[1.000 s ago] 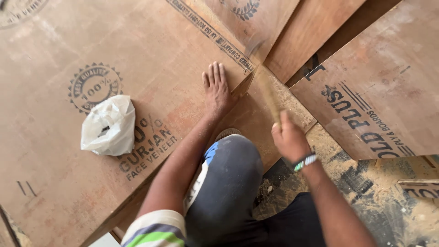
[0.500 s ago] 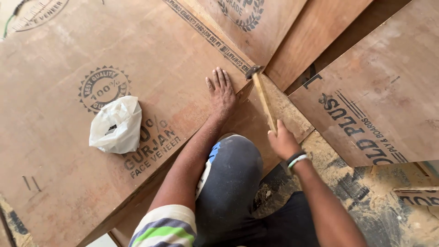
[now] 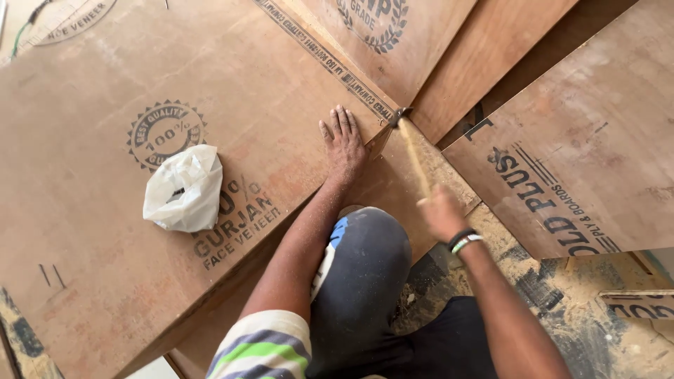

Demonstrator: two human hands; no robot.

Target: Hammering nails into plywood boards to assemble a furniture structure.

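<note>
Holding tight with the right hand [image 3: 441, 213]: fingers curled round the bottom end of a thin wooden handle [image 3: 415, 160], most likely a hammer's, though too blurred to be sure. Handle running up and away from the fist, blurry along its length. Dark metal head [image 3: 399, 116] at the far end, right at the edge of the big plywood sheet [image 3: 105, 231], where that sheet meets the next boards. Black and pale bands on the right wrist.

Left hand [image 3: 344, 144] flat and open, fingers spread, palm down. Holding nothing, just pressing on the big plywood sheet near its edge, just beside the metal head.

Bent knee in dark trousers [image 3: 361, 274] between the two arms. Striped sleeve [image 3: 263, 347] low down, white with green and purple.

White crumpled plastic bag [image 3: 184, 188] lying on the same sheet, well apart from the flat hand, next to a round dark stamp. More brown boards at the top and on the right, one with big dark letters. Sawdust [image 3: 562, 330] all over the floor at the bottom right.
</note>
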